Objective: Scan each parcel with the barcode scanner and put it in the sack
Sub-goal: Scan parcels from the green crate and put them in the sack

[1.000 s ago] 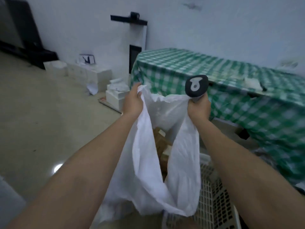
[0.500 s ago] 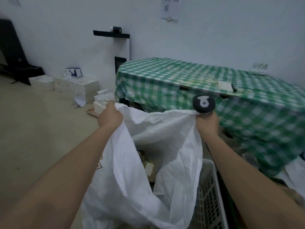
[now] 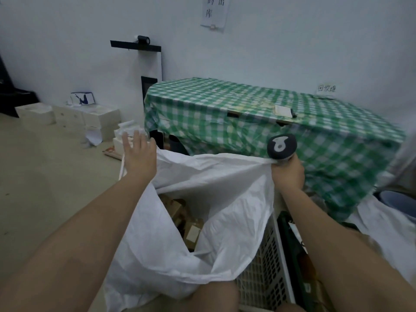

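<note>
at the far left, white boxes sit stacked on the floor against the wall. moving right, our left hand hovers with fingers spread and straight, holding nothing; half a second ago it gripped the near-left rim of the sack, and now it has let go. below it, the white sack gapes wide, its left rim slumping. inside we see brown parcels lying at the bottom. further right, our right hand clenches the barcode scanner and pinches the sack's right rim against it, holding that side up. beside the sack stands a white slotted crate. behind, a table under a green checked cloth fills the right. we judge the freed hand is ready to fetch the next parcel to scan.
</note>
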Demonstrator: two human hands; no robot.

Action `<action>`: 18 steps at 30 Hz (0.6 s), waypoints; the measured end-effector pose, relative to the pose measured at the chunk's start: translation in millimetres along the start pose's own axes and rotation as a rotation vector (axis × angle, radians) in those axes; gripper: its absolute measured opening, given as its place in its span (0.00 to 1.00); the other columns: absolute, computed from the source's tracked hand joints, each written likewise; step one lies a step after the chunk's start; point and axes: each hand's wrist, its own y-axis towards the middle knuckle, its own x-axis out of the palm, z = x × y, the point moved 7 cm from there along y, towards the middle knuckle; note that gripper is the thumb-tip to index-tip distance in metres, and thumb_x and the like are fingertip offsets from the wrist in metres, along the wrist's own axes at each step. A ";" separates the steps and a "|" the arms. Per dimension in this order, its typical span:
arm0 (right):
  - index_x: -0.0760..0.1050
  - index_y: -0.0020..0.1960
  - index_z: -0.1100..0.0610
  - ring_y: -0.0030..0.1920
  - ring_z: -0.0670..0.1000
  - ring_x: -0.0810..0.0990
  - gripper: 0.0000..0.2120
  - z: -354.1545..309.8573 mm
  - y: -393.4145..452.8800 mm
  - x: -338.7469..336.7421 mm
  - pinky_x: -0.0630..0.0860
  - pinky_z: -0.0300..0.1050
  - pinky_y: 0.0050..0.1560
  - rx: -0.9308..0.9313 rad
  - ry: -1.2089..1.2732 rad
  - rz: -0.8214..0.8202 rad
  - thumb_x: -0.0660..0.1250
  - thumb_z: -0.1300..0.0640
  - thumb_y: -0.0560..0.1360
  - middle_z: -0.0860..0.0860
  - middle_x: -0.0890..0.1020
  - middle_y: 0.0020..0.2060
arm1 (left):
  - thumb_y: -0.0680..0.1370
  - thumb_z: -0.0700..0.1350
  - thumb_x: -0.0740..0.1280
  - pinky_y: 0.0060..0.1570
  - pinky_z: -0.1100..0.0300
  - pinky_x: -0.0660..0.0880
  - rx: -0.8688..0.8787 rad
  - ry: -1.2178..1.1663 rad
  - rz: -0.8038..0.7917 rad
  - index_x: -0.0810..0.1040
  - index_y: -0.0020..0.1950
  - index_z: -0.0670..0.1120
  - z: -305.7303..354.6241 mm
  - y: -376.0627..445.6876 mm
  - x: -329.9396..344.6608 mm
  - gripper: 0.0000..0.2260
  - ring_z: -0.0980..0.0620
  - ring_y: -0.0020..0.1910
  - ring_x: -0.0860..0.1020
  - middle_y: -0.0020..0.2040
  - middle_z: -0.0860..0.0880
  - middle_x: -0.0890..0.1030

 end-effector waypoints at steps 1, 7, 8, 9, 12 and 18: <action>0.72 0.55 0.56 0.42 0.57 0.74 0.11 2.4 -1.6 -0.5 0.70 0.47 0.41 0.002 0.004 -0.003 0.64 0.62 0.73 0.53 0.76 0.44 | 0.79 0.44 0.58 0.72 0.36 0.42 0.029 0.041 0.006 0.55 0.77 0.46 3.7 0.5 1.7 0.26 0.40 0.78 0.47 0.78 0.40 0.54; 0.72 0.56 0.56 0.44 0.56 0.75 0.13 14.3 5.2 5.2 0.74 0.49 0.46 0.027 0.067 -0.015 0.67 0.60 0.72 0.55 0.79 0.48 | 0.81 0.47 0.58 0.71 0.36 0.38 0.147 0.165 -0.037 0.53 0.78 0.47 40.0 15.9 13.1 0.27 0.41 0.78 0.50 0.77 0.40 0.58; 0.72 0.57 0.56 0.45 0.56 0.75 0.14 17.2 8.3 5.5 0.73 0.48 0.47 0.038 0.083 -0.003 0.68 0.59 0.72 0.55 0.79 0.49 | 0.80 0.47 0.60 0.71 0.36 0.37 0.163 0.169 -0.044 0.56 0.77 0.47 44.1 22.0 16.1 0.26 0.41 0.77 0.55 0.74 0.41 0.64; 0.72 0.59 0.57 0.48 0.57 0.76 0.15 20.5 12.3 6.2 0.72 0.48 0.48 0.051 0.105 0.010 0.68 0.58 0.73 0.56 0.79 0.51 | 0.80 0.48 0.61 0.71 0.37 0.36 0.164 0.175 -0.037 0.59 0.75 0.47 46.8 30.0 18.8 0.25 0.42 0.74 0.60 0.69 0.44 0.70; 0.73 0.63 0.58 0.56 0.59 0.77 0.19 31.7 25.2 11.4 0.72 0.49 0.52 0.091 0.185 0.047 0.69 0.56 0.73 0.57 0.80 0.57 | 0.80 0.52 0.62 0.72 0.38 0.39 0.168 0.228 -0.117 0.70 0.68 0.51 45.2 53.7 31.9 0.17 0.47 0.65 0.71 0.59 0.50 0.76; 0.72 0.63 0.59 0.57 0.60 0.77 0.17 38.3 46.6 30.7 0.70 0.48 0.52 0.143 0.148 0.063 0.67 0.59 0.75 0.59 0.79 0.58 | 0.80 0.36 0.57 0.55 0.47 0.72 0.039 -0.211 -0.218 0.70 0.63 0.41 33.3 80.4 59.8 0.11 0.40 0.56 0.77 0.56 0.41 0.78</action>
